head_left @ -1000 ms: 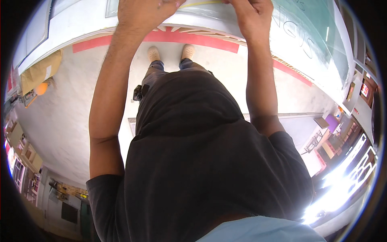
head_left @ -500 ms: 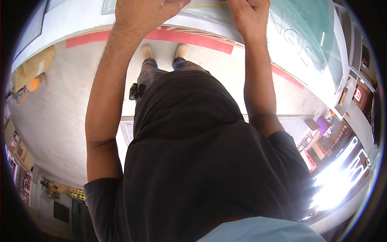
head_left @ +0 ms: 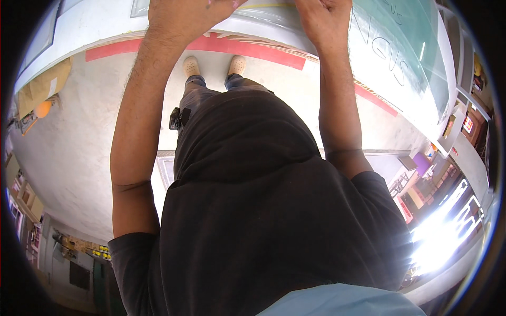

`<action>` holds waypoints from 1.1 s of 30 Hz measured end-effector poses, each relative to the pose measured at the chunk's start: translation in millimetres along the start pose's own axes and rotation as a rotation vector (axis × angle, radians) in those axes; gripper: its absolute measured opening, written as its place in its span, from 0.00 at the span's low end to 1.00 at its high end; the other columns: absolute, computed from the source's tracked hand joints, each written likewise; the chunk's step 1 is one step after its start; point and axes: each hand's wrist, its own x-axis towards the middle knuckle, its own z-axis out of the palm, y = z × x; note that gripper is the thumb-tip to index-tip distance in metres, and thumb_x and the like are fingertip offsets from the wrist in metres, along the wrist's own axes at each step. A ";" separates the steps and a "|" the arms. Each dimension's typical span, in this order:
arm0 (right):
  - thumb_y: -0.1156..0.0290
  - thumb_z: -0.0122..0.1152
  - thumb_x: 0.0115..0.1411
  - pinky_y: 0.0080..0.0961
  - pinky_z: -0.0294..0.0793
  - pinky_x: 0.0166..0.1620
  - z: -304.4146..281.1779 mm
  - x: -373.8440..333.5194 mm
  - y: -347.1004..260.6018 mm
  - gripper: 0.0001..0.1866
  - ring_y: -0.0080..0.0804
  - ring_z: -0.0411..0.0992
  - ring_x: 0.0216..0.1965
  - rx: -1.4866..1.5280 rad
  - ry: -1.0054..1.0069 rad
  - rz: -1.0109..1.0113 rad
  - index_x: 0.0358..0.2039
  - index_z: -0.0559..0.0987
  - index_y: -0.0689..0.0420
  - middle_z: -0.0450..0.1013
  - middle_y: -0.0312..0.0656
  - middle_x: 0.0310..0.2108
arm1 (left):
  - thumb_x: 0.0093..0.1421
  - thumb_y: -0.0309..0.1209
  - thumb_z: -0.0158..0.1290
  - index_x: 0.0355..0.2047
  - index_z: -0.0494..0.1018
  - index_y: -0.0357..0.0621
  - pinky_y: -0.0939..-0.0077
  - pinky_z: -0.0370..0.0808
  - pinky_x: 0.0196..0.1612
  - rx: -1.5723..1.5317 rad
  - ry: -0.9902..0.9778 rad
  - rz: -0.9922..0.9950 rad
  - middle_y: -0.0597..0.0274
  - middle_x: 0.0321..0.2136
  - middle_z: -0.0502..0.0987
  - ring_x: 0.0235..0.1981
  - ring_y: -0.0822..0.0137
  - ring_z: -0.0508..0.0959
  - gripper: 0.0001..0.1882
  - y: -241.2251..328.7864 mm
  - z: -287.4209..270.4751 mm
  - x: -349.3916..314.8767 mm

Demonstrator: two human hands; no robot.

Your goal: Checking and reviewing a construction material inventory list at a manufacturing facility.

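1. Both arms reach forward past the torso to the frame top; left hand (head_left: 185, 18) angles inward, right hand (head_left: 328, 21) has fingers bent.
2. Yellow strip (head_left: 269, 6) runs between the hands, over the desk (head_left: 100, 27).
3. Top edge crops both hands; can't tell if either is gripping the strip.
4. Clear plastic (head_left: 279, 26) beneath/near strip, glossy, edges hard to make out.
5. Greenish sheet (head_left: 416, 39) with handwriting, right of right hand.
6. Clogs (head_left: 237, 65) on floor (head_left: 95, 137); glare lower right.
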 end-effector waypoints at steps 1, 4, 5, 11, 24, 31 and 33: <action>0.76 0.57 0.60 0.15 0.63 0.30 -0.2 3.7 0.4 0.02 0.15 0.63 0.26 -0.021 0.001 -0.021 0.30 0.75 0.60 0.68 0.29 0.24 | 0.48 0.38 0.63 0.49 0.74 0.41 0.44 0.53 0.64 0.000 -0.002 0.002 0.46 0.58 0.67 0.62 0.43 0.61 0.28 -2.0 1.5 3.3; 0.76 0.57 0.59 0.16 0.63 0.30 -0.7 15.4 -3.7 0.02 0.16 0.63 0.26 -0.025 0.004 0.005 0.30 0.75 0.60 0.68 0.29 0.24 | 0.48 0.38 0.63 0.49 0.74 0.41 0.44 0.53 0.65 0.030 -0.011 0.001 0.47 0.58 0.66 0.62 0.43 0.61 0.28 -8.3 5.3 13.6; 0.76 0.57 0.59 0.16 0.63 0.30 -0.8 18.9 -3.2 0.02 0.16 0.63 0.26 -0.024 0.006 0.006 0.30 0.75 0.60 0.68 0.29 0.24 | 0.47 0.38 0.63 0.49 0.74 0.41 0.45 0.53 0.65 0.027 -0.012 -0.001 0.47 0.58 0.67 0.62 0.43 0.61 0.28 -9.9 5.9 17.0; 0.76 0.57 0.59 0.16 0.63 0.30 -1.4 31.7 -1.2 0.02 0.16 0.63 0.26 -0.049 0.013 -0.006 0.29 0.75 0.59 0.69 0.29 0.24 | 0.47 0.37 0.63 0.49 0.74 0.41 0.45 0.54 0.64 -0.017 -0.002 0.000 0.46 0.57 0.67 0.61 0.42 0.62 0.28 -14.0 6.1 28.7; 0.77 0.57 0.59 0.17 0.64 0.31 -9.0 -16.8 -10.5 0.02 0.16 0.64 0.27 -0.036 0.028 -0.082 0.29 0.75 0.60 0.68 0.30 0.24 | 0.47 0.37 0.63 0.50 0.74 0.41 0.45 0.54 0.64 -0.011 -0.016 -0.003 0.46 0.58 0.66 0.62 0.42 0.61 0.29 17.6 -14.1 -4.2; 0.77 0.57 0.59 0.17 0.64 0.31 -13.8 -55.2 -21.8 0.02 0.16 0.63 0.26 -0.022 0.021 -0.008 0.29 0.75 0.60 0.68 0.29 0.24 | 0.48 0.37 0.63 0.50 0.74 0.42 0.46 0.53 0.65 -0.008 -0.020 -0.011 0.46 0.58 0.66 0.62 0.42 0.61 0.28 41.2 -30.5 -31.1; 0.77 0.57 0.58 0.17 0.64 0.31 -11.2 -61.7 -22.8 0.02 0.16 0.63 0.27 -0.030 0.030 -0.028 0.29 0.75 0.60 0.68 0.29 0.24 | 0.48 0.37 0.63 0.51 0.74 0.41 0.46 0.53 0.65 -0.002 -0.003 0.010 0.46 0.59 0.66 0.62 0.42 0.61 0.28 41.0 -34.0 -37.4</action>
